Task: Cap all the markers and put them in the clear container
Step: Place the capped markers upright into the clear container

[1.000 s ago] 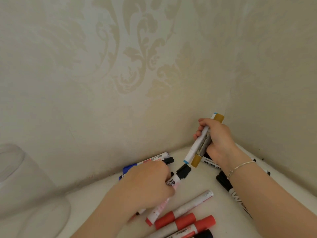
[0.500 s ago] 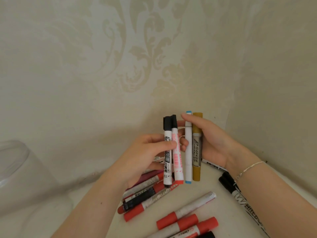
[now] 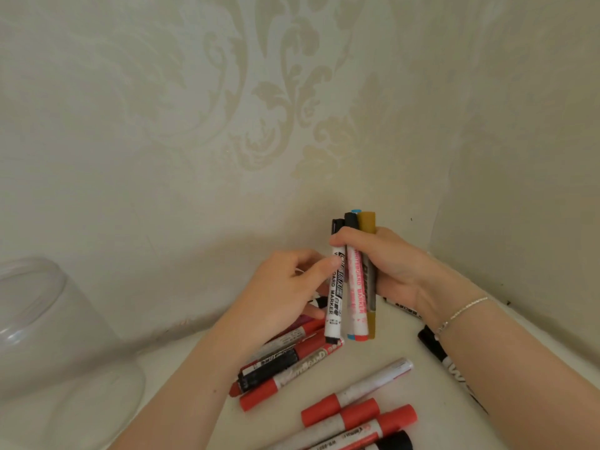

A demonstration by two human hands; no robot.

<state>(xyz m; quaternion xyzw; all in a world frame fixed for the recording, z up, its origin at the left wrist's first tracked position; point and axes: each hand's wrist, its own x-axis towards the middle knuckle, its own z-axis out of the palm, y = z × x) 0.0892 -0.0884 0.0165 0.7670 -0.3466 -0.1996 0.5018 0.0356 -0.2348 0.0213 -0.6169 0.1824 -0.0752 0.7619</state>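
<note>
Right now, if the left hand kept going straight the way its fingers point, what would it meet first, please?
The left hand points right, and its fingertips already touch the black-capped whiteboard marker in the bundle held by the right hand.

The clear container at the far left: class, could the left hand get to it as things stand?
Probably yes. The left hand only touches the marker bundle that the right hand grips, and the bare tabletop toward the clear container looks unobstructed.
</note>
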